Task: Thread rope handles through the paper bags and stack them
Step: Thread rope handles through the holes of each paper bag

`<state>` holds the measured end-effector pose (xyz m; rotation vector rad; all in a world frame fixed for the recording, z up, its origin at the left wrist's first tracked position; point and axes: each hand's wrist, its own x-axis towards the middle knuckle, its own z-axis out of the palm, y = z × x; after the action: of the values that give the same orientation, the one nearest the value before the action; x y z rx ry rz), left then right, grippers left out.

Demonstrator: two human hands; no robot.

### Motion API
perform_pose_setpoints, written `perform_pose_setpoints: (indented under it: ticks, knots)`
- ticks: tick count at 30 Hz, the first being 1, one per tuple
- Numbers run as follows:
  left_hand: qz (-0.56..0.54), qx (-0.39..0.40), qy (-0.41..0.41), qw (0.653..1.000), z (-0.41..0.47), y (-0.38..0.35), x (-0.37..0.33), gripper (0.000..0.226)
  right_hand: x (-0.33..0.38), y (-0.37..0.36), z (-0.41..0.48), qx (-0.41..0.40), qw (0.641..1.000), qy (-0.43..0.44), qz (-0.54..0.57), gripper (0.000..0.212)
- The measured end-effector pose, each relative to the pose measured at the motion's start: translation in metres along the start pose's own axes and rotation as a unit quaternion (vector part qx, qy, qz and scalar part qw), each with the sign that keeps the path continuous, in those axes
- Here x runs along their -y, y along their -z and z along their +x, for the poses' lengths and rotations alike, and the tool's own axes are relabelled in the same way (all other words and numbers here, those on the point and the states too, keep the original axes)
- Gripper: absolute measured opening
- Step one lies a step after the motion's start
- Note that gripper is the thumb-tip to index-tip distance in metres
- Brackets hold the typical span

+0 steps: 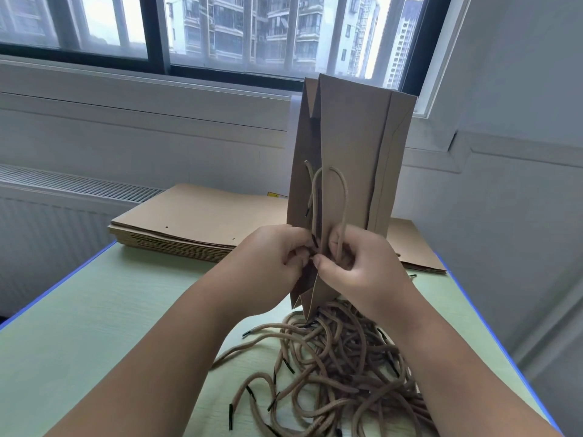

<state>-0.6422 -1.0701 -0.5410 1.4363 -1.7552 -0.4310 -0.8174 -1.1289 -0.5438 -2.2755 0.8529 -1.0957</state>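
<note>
A flat brown paper bag [353,146] stands upside down over the table, its open end pointing down at the rope pile. My left hand [268,266] pinches a black rope tip at the bag's near edge. My right hand [356,263] grips the bag's edge together with a tan rope handle [342,197] that loops up the bag's face. A second rope end with a black tip [307,212] hangs on the bag's left side. A tangled pile of tan ropes [331,367] with black tips lies on the table under my hands.
A stack of flat brown bags [195,222] lies at the table's far left, another flat bag [416,247] behind my right hand. The pale green table [94,326] has blue edges. A radiator stands at left, with a window and white wall behind.
</note>
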Motion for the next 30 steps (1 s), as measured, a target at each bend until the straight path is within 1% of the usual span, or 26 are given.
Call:
perform_pose_setpoints:
  ticks: [1,3,5,6,9,11,13,15,18,23,27,30]
  knots:
    - [0.012,-0.017,-0.013,1.0,0.001,0.0,-0.001,0.05,0.0,0.0,0.0,0.004,1.0,-0.003,-0.003,0.03]
    - [0.023,-0.055,-0.035,0.998,0.002,0.0,-0.001,0.037,-0.001,-0.002,0.0,0.004,1.0,0.001,-0.019,0.025]
    - [0.024,-0.09,-0.057,0.994,0.003,0.001,0.0,0.026,-0.001,-0.001,0.0,-0.01,0.999,0.005,-0.03,0.031]
    - [0.026,-0.099,-0.067,0.993,0.003,0.001,0.0,0.025,0.0,-0.001,0.001,-0.018,0.999,0.007,-0.025,0.034]
    - [0.04,-0.088,-0.081,0.992,0.002,-0.001,-0.004,0.028,0.007,0.002,0.001,-0.022,0.999,0.022,0.008,0.036]
    - [0.046,-0.069,-0.083,0.993,0.002,-0.002,-0.006,0.031,0.009,0.001,0.001,-0.031,0.999,0.037,0.005,0.038]
    - [0.045,-0.059,-0.084,0.994,0.001,-0.003,-0.007,0.036,0.006,-0.001,0.002,-0.058,0.998,0.028,-0.012,0.032]
    - [0.048,-0.058,-0.081,0.994,0.001,-0.004,-0.008,0.038,0.002,-0.002,0.003,-0.072,0.997,0.004,-0.034,0.026]
    - [0.058,-0.078,-0.073,0.993,0.001,-0.007,-0.009,0.035,-0.004,-0.006,0.004,-0.069,0.996,-0.019,-0.06,0.017]
    - [0.048,-0.137,-0.044,0.988,0.004,-0.007,-0.006,0.028,-0.004,-0.012,0.003,-0.062,0.998,-0.011,-0.026,0.029]
    - [0.041,-0.188,-0.006,0.981,0.005,-0.004,-0.004,0.025,-0.005,-0.016,0.002,-0.079,0.996,-0.007,-0.036,0.024]
    - [0.017,-0.22,0.025,0.975,0.005,-0.003,-0.003,0.026,-0.006,-0.021,0.0,-0.092,0.995,0.0,-0.035,0.026]
